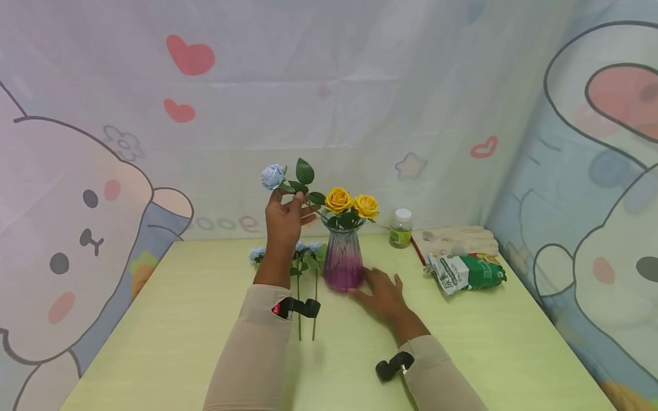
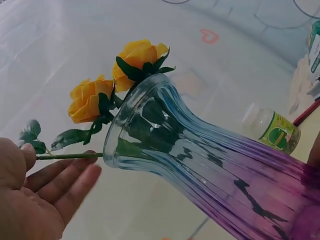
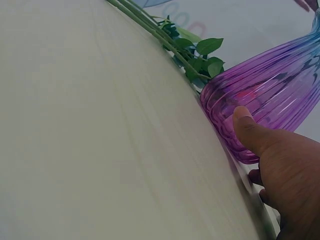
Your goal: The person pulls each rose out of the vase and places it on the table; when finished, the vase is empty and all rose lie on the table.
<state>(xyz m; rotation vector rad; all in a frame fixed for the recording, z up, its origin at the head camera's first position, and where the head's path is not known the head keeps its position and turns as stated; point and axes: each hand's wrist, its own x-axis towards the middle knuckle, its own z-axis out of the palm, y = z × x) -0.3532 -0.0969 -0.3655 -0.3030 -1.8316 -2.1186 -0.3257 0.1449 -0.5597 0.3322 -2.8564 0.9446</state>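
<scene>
My left hand (image 1: 292, 201) is raised and pinches the green stem (image 2: 70, 156) of a pale blue rose (image 1: 273, 176). That stem's lower end reaches into the mouth of a ribbed glass vase (image 1: 343, 260), clear at the top and purple below. Two yellow roses (image 1: 352, 202) stand in the vase. My right hand (image 1: 374, 283) lies low on the table at the vase's base, its thumb (image 3: 246, 122) pressed against the purple glass (image 3: 272, 97) and its fingers relaxed.
Three more blue roses (image 1: 306, 251) lie on the pale green table (image 1: 180, 319) left of the vase, stems toward me. At the back right are a small white-capped bottle (image 1: 400, 228), a green and white bag (image 1: 465, 273) and light gloves (image 1: 454, 240). Printed fabric walls enclose the table.
</scene>
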